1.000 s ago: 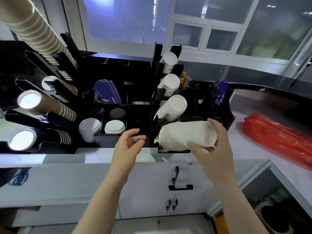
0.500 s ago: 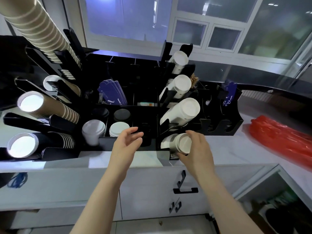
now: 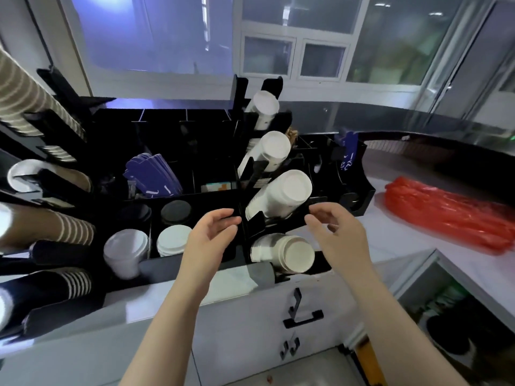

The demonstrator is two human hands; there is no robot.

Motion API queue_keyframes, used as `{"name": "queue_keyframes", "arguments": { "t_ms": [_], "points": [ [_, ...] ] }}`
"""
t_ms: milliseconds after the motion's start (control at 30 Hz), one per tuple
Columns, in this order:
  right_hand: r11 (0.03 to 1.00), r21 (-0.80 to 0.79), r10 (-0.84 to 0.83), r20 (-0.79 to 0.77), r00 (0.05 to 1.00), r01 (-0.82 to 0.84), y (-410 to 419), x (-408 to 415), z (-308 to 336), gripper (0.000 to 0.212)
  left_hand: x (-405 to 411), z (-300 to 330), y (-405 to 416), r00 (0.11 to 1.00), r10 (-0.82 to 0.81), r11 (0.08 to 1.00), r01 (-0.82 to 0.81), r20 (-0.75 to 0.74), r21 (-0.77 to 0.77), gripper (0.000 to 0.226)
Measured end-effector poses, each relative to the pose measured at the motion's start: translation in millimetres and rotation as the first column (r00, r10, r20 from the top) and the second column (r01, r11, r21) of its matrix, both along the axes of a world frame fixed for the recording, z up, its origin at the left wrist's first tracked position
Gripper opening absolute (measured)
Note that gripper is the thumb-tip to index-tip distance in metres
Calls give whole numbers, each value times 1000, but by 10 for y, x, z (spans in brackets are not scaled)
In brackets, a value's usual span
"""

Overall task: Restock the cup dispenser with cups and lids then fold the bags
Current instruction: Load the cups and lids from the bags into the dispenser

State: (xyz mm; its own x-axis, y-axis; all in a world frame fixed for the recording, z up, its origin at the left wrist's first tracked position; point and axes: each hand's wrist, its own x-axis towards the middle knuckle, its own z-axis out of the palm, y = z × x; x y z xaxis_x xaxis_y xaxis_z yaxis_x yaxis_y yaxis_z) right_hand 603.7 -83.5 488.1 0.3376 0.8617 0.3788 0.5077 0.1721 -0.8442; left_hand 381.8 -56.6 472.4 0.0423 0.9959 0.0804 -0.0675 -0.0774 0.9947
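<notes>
White cup stack [image 3: 284, 253] lying tilted in lowest dispenser slot [image 3: 320, 264], base facing out for easy pulling. Left hand [image 3: 207, 240] and right hand [image 3: 338, 238] hovering either side, fingers spread, gripping nothing. Red bag [image 3: 446, 218] waiting on table [image 3: 404, 246], unfolded.

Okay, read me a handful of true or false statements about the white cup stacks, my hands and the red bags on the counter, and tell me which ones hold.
1. The lowest stack of white paper cups lies in the black slotted dispenser rack. True.
2. The right hand grips that stack. False: it is open, above and beside it.
3. The left hand holds nothing. True.
4. The red plastic bags are folded inside the rack. False: they lie on the counter to its right.
</notes>
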Motion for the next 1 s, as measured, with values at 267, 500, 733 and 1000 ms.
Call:
{"name": "queue_keyframes", "arguments": {
  "t_ms": [267, 500, 733, 1000],
  "points": [
    [992, 110, -78, 146, 986, 62, 389, -11, 340, 22, -41, 410, 310, 993, -79, 984, 92, -86, 155, 29],
    [988, 142, -100, 241, 965, 66, 731, -59, 523, 19, -66, 698, 509, 987, -96, 961, 126, -131, 247, 30],
    [996, 69, 23, 346, 938, -50, 1067, 93, 709, 25, 19, 841, 725, 985, -49, 948, 98, -166, 301, 31],
    [979, 73, 167, 259, 951, -192, 1115, 251, 747, 12, 172, 687, 866, 966, -78, 949, 148, -248, 279, 32]
  ]
}}
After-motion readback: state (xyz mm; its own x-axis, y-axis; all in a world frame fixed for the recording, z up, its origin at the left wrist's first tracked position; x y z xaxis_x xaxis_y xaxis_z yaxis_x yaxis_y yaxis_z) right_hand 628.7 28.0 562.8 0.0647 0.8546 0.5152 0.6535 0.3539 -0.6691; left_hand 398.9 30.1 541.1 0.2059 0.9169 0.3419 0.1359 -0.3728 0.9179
